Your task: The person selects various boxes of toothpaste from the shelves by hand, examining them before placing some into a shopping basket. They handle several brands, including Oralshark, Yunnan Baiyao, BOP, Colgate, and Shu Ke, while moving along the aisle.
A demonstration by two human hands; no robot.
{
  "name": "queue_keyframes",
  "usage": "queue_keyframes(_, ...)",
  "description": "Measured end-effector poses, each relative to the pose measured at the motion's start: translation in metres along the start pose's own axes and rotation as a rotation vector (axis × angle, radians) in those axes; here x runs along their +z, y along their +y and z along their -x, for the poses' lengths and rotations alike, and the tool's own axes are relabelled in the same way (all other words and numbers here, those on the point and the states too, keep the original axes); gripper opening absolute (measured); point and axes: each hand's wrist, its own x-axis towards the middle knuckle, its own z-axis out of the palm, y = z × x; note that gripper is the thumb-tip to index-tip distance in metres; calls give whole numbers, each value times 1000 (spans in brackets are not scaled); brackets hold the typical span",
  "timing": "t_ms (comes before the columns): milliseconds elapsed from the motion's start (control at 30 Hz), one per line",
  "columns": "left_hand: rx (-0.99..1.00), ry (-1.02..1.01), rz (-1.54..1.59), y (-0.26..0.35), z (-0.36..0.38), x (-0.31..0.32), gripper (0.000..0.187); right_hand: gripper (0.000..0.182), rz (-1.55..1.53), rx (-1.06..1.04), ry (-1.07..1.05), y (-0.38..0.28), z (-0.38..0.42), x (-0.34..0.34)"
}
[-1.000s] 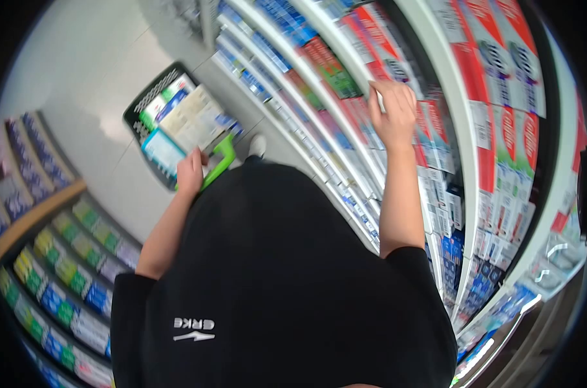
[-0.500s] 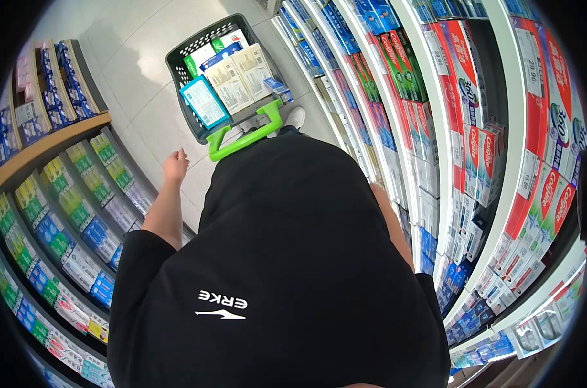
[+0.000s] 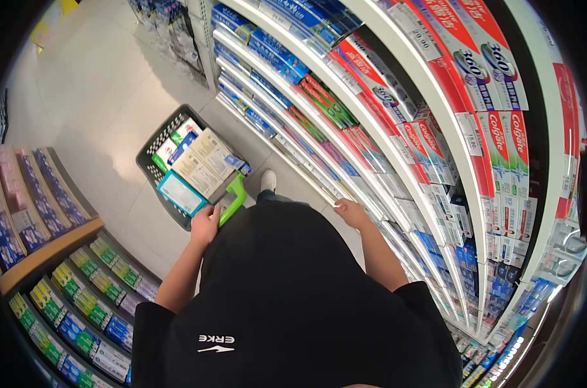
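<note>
My left hand (image 3: 205,224) is closed around the left part of the green handle (image 3: 233,202) of a dark shopping basket (image 3: 152,139). The basket stands on the floor ahead of me, to the left. In it lie beige printed packs (image 3: 200,161), a teal-edged white box (image 3: 180,193), green-and-white packs (image 3: 169,145) and a small blue box (image 3: 236,161). My right hand (image 3: 352,213) hangs beside the lowest shelves on the right, fingers curled in, with no object visible in it.
Shelves of toothpaste boxes (image 3: 500,149) curve along my right side, their white edges (image 3: 306,178) close to my right arm. On the left stands a lower rack of green and blue packs (image 3: 80,291). Grey tiled floor (image 3: 99,123) stretches ahead; my white shoe (image 3: 268,180) shows beside the basket.
My left hand has moved from beside the basket onto its green handle. My right hand, mostly hidden before, now shows near the shelves. The view has turned toward the right-hand shelves.
</note>
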Motion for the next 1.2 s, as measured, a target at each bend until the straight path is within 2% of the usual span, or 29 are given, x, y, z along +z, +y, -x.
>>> queue_keyframes(133, 64, 69, -68, -10, -4, 7, 42, 33, -25, -27, -40, -2, -3, 10)
queue_keyframes(233, 74, 108, -80, -14, -2, 10, 41, 33, 112, -76, -26, 24, -1, 30)
queue_keyframes(333, 109, 137, -66, -9, 0, 8, 39, 33, 108, -42, -54, 65, 2, 51)
queue_keyframes(433, 154, 204, -62, -8, 3, 8, 35, 30, 59, 118, -158, 69, 16, 51)
queue_keyframes(533, 176, 256, -103, -9, 2, 12, 34, 34, 110, 142, -224, 69, 22, 51)
queue_keyframes(667, 204, 300, -140, -11, 5, 16, 33, 33, 113, 63, -210, 70, 6, 51)
queue_keyframes(767, 222, 331, -160, -10, 7, 17, 33, 34, 187, -62, -151, 54, -11, 41)
queue_keyframes(800, 224, 338, -167, -10, 8, 18, 32, 34, 131, -47, -195, 33, -12, 29)
queue_keyframes(900, 239, 376, -140, -9, 10, 20, 33, 34, 135, -142, -140, 14, -29, 23)
queue_keyframes(1000, 243, 400, -158, -9, 12, 20, 32, 35, 134, -132, -191, -14, -36, 11)
queue_keyframes(1200, 209, 431, -210, -4, 17, 18, 31, 35, 164, -121, -252, -21, -39, 9)
